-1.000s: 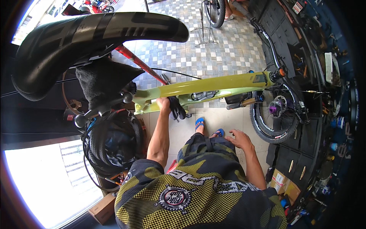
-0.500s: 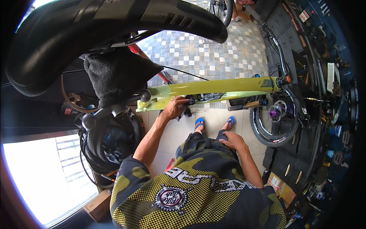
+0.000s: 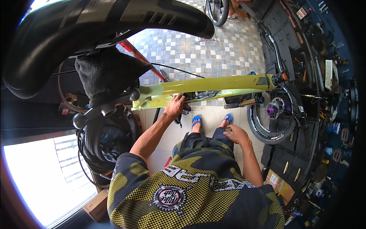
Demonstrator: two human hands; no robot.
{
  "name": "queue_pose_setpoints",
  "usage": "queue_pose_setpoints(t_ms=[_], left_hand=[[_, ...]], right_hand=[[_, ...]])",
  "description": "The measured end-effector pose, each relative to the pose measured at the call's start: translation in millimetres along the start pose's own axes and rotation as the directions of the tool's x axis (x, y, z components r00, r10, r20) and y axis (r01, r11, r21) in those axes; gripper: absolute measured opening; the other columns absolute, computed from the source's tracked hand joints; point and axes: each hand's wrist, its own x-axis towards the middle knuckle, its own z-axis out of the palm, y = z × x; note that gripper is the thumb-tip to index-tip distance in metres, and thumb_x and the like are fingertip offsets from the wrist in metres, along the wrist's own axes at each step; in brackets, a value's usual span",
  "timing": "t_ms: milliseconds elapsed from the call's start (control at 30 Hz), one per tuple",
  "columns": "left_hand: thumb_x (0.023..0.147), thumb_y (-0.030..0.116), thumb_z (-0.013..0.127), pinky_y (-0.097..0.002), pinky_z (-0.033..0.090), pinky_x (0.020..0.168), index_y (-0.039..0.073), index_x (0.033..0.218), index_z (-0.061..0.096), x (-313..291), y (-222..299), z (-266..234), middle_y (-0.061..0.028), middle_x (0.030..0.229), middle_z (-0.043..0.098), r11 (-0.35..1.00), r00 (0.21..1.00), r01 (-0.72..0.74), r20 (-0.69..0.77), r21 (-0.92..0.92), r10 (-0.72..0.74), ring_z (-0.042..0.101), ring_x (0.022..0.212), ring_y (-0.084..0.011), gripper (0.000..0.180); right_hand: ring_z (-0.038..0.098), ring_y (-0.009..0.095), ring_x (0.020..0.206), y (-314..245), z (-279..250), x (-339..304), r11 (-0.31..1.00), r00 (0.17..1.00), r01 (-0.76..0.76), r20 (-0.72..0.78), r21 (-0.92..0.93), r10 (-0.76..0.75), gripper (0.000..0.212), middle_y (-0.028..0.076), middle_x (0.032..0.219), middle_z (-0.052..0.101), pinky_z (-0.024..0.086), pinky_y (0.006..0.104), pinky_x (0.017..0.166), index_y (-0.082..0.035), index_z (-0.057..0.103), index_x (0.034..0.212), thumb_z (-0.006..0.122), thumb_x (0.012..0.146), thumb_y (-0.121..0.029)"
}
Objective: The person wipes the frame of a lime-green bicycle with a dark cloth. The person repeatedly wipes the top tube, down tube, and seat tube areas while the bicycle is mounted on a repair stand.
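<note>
A yellow-green bicycle frame (image 3: 213, 84) lies across the view ahead of me. My left hand (image 3: 175, 106) is closed at the frame's lower tube, toward its left end. Its fingertips press against or around something dark there, too hidden to name. Dark parts show just below and right of those fingers. A bottle cage (image 3: 204, 94), grey and black, sits between the frame's tubes, right of the hand. My right hand (image 3: 238, 134) hangs beside my right thigh, fingers loosely bent and apart, with nothing visible in it.
A large black saddle (image 3: 114, 23) looms at upper left, above a dark cloth (image 3: 110, 72) draped over a stand clamp. The front wheel (image 3: 271, 118) and handlebar (image 3: 276, 49) are at right. Tools hang along the right wall; a cardboard box (image 3: 97, 205) stands lower left.
My right hand has lifted off the thigh and shifted slightly right and up. My left hand has moved a little left and up against the frame. The whole view has shifted slightly.
</note>
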Motion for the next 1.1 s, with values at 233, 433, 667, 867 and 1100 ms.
queue_pose_setpoints(t_ms=[233, 433, 667, 867, 1100], left_hand=[[0.095, 0.040, 0.074, -0.0444, 0.057, 0.077, 0.002, 0.117, 0.071, -55, -9, -3, -0.0222, 0.096, 0.073, 0.759, 0.777, 0.627, 0.213, -0.177, -0.592, 0.073, 0.081, -0.0349, 0.043], [0.099, 0.031, 0.068, -0.0405, 0.058, 0.082, 0.000, 0.133, 0.067, -78, -6, 3, -0.0170, 0.101, 0.077, 0.419, 0.778, 0.409, 0.070, -0.811, -0.624, 0.075, 0.088, -0.0311, 0.047], [0.082, -0.005, 0.062, -0.0456, 0.054, 0.101, 0.002, 0.141, 0.055, -16, 22, 3, -0.0227, 0.129, 0.058, 0.946, 0.993, 0.038, -0.096, -0.321, -0.073, 0.063, 0.115, -0.0427, 0.060], [0.088, 0.000, 0.065, -0.0466, 0.060, 0.084, 0.008, 0.126, 0.068, -1, -7, 0, -0.0148, 0.112, 0.073, 0.971, 0.998, 0.041, 0.057, -0.234, -0.028, 0.072, 0.100, -0.0390, 0.039], [0.093, 0.008, 0.064, -0.0514, 0.059, 0.079, 0.009, 0.124, 0.063, -3, -4, -10, -0.0158, 0.114, 0.069, 0.989, 0.996, 0.010, 0.087, -0.146, 0.003, 0.071, 0.095, -0.0422, 0.031]], right_hand=[[0.066, 0.038, 0.118, -5, 26, 9, 0.997, 0.997, 0.061, 0.046, -0.038, -0.060, 0.055, 0.021, 0.127, 0.070, 0.051, 0.0447, 0.101, -0.010, 0.067, 0.130, 0.072, 0.091, -0.049], [0.066, 0.037, 0.118, -13, 36, 13, 0.988, 0.989, 0.127, 0.090, -0.089, -0.119, 0.054, 0.020, 0.126, 0.070, 0.052, 0.0444, 0.100, -0.008, 0.066, 0.129, 0.072, 0.093, -0.047], [0.066, 0.040, 0.119, -11, 31, 20, 0.986, 0.987, 0.161, 0.007, -0.040, -0.161, 0.055, 0.025, 0.124, 0.070, 0.051, 0.0477, 0.102, -0.005, 0.067, 0.128, 0.075, 0.090, -0.045], [0.066, 0.039, 0.119, 2, 29, -2, 0.997, 0.996, 0.081, -0.025, 0.006, -0.081, 0.056, 0.023, 0.125, 0.070, 0.051, 0.0458, 0.102, -0.006, 0.067, 0.130, 0.074, 0.091, -0.045], [0.065, 0.040, 0.120, 8, 41, -13, 1.000, 0.999, -0.009, 0.045, -0.008, 0.009, 0.058, 0.024, 0.126, 0.070, 0.051, 0.0473, 0.103, -0.006, 0.067, 0.131, 0.074, 0.090, -0.047]])
